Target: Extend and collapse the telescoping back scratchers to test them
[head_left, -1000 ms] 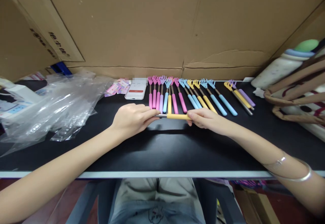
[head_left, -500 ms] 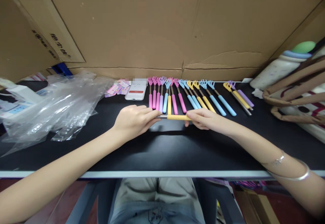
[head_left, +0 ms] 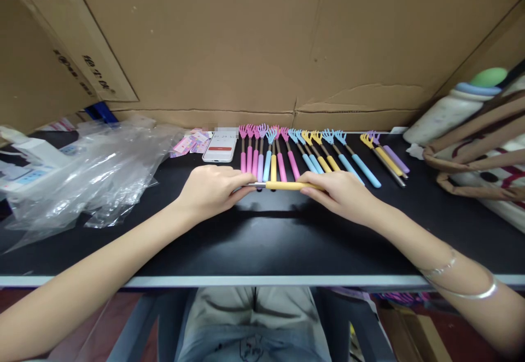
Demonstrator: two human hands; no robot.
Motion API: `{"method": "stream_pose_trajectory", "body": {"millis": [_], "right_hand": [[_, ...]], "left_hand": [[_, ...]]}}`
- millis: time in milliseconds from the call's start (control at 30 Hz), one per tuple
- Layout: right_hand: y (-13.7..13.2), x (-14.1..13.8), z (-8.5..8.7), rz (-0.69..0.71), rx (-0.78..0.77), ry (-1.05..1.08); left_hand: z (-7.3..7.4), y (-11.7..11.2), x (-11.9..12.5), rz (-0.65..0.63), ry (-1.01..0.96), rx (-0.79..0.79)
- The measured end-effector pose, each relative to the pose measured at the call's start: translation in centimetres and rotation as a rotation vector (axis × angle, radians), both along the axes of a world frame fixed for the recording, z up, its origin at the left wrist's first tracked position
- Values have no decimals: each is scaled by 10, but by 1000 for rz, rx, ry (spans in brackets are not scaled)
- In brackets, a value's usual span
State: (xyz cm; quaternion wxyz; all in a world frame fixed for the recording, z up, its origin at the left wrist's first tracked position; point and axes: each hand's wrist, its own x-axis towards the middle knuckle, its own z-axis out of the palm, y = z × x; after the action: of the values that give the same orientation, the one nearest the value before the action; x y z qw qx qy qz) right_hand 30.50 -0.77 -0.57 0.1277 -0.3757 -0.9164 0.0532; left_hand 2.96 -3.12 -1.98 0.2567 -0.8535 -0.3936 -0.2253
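A metal rod [head_left: 257, 185] with a yellow handle grip [head_left: 287, 186] on it lies level between my hands, just above the table. My left hand [head_left: 213, 188] pinches the bare metal end. With thumb and fingers, my right hand [head_left: 343, 193] is closed on the right end of the yellow grip. Behind them lies a row of back scratchers [head_left: 290, 157] with claw heads pointing away, in pink, purple, blue and yellow. Right of the row are a yellow claw head [head_left: 367, 141], another yellow grip [head_left: 388, 161], a purple grip [head_left: 396, 158] and a metal rod [head_left: 397, 177].
Clear plastic bags [head_left: 118, 170] cover the left of the black table [head_left: 262, 247], by a white power strip [head_left: 28, 173]. A phone [head_left: 220, 145] lies beside colourful cards [head_left: 192, 142]. At right stand a bottle [head_left: 447, 107] and a bag [head_left: 484, 159]. Cardboard [head_left: 262, 39] walls the back.
Both hands have shifted slightly, the left one leftward. My right hand has turned over the yellow grip, its fingers now further along it. The rod and grip have moved a little left.
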Motion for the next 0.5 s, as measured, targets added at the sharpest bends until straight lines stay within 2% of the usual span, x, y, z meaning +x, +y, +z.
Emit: {"method": "stream_pose_trajectory", "body": {"millis": [200,367,500], "right_hand": [[-1,-4,1,59,-254,179],[-3,-6,3,44,-435,282],[-2,-6,-3,54,-643,371]], "left_hand": [[-5,-2,1,-23,-45,-35],[-4,-5,2,-47,-36,17],[-2,-8,4,-59,-1,89]]}}
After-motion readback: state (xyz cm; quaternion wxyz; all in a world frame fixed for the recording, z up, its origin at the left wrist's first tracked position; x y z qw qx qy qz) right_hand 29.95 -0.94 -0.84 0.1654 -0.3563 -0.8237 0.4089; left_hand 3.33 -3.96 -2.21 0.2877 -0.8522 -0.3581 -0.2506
